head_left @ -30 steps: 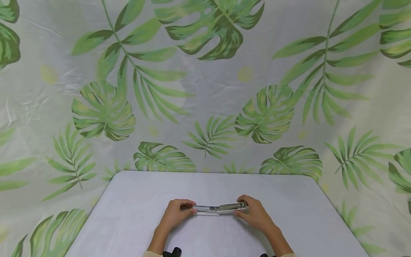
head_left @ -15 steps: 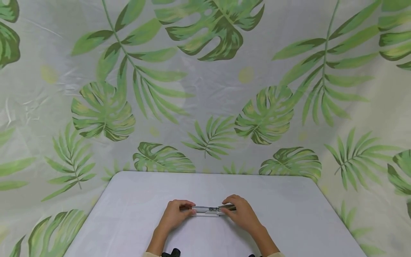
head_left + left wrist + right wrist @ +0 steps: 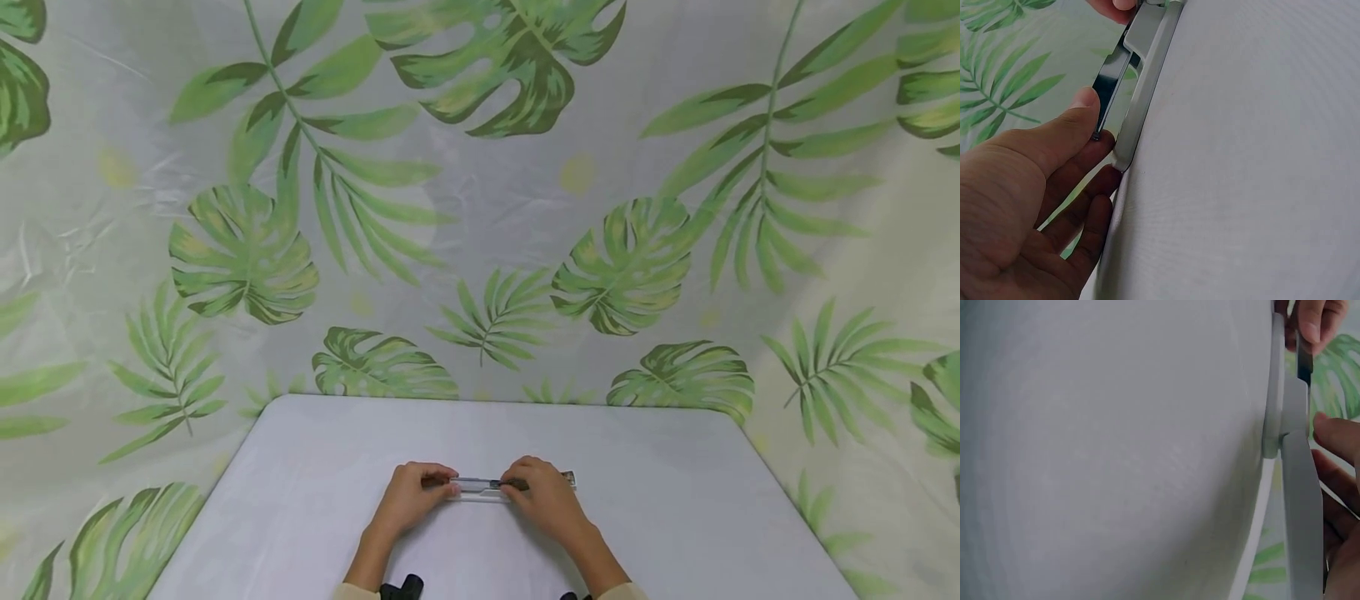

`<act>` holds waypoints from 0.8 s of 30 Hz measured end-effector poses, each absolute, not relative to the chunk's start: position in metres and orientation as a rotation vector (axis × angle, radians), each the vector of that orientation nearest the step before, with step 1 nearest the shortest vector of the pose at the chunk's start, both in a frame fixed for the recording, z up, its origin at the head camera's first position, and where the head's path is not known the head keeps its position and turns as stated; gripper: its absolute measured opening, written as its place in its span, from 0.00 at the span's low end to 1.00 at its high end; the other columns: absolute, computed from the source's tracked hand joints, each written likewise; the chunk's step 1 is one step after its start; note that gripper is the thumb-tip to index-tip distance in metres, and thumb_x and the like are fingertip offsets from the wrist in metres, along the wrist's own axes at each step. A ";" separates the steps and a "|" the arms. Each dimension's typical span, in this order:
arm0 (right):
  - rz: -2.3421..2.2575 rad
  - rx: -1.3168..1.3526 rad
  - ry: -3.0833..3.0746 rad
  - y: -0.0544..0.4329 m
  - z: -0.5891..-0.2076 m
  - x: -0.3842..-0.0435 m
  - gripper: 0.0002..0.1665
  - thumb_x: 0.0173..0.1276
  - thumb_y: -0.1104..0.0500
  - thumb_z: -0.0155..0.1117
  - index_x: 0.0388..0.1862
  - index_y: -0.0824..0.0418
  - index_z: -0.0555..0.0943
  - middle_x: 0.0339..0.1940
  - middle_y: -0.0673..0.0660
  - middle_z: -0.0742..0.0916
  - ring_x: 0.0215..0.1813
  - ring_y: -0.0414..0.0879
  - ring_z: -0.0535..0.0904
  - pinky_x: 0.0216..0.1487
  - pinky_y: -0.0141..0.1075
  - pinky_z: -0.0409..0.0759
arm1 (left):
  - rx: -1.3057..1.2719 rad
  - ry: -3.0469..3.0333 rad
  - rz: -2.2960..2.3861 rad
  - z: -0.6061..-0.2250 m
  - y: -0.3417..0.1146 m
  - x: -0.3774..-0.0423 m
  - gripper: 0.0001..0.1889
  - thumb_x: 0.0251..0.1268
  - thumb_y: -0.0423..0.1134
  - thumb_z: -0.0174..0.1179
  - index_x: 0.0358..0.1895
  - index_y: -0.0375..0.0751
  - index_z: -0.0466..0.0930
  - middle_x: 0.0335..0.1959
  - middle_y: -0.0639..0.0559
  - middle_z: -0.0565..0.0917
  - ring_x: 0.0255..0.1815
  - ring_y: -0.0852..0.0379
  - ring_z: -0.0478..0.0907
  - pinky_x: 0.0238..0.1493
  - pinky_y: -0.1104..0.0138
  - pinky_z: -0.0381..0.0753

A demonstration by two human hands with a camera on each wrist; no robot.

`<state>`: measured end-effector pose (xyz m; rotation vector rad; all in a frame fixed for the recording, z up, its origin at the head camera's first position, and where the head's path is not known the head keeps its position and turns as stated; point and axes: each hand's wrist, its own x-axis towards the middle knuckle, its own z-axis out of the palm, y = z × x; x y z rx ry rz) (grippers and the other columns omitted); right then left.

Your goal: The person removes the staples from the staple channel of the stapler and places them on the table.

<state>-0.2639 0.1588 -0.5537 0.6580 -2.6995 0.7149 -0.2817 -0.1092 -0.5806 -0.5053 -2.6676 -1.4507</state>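
A white stapler (image 3: 480,498) lies swung open on the table, its base to the left and its top arm (image 3: 1302,512) folded out to the right. Its metal magazine (image 3: 1107,81) stands raised at a narrow angle over the base. My left hand (image 3: 411,497) pinches the magazine's free end between thumb and fingers, with the lower fingers beside the base tip. Near the hinge, my right hand (image 3: 551,500) has thumb and fingertips curled over the stapler's middle, covering part of the opened arm. Whatever small part lies between those fingertips is hidden.
The white table (image 3: 337,442) has rounded far corners, and a leaf-patterned curtain (image 3: 480,208) hangs behind it. A black wrist mount (image 3: 405,587) shows by the left forearm at the lower edge.
My right hand has slid left from the far end of the opened top arm to the hinge area, leaving that end showing. My left hand keeps its hold in the same place.
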 end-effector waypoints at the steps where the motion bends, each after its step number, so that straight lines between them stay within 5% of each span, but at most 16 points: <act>1: 0.704 0.664 -2.700 0.158 -0.554 -0.265 0.05 0.66 0.52 0.76 0.40 0.49 0.90 0.42 0.43 0.89 0.46 0.41 0.85 0.49 0.41 0.85 | -0.505 -2.664 -1.447 -0.580 -0.109 -0.282 0.09 0.61 0.48 0.74 0.43 0.54 0.92 0.40 0.60 0.92 0.44 0.61 0.88 0.50 0.64 0.85; 24: 0.705 0.616 -2.739 0.134 -0.562 -0.266 0.04 0.66 0.53 0.76 0.35 0.51 0.89 0.44 0.47 0.90 0.49 0.46 0.85 0.53 0.45 0.83 | -0.506 -2.664 -1.454 -0.581 -0.108 -0.281 0.08 0.62 0.48 0.74 0.43 0.54 0.92 0.39 0.60 0.92 0.45 0.61 0.88 0.50 0.65 0.85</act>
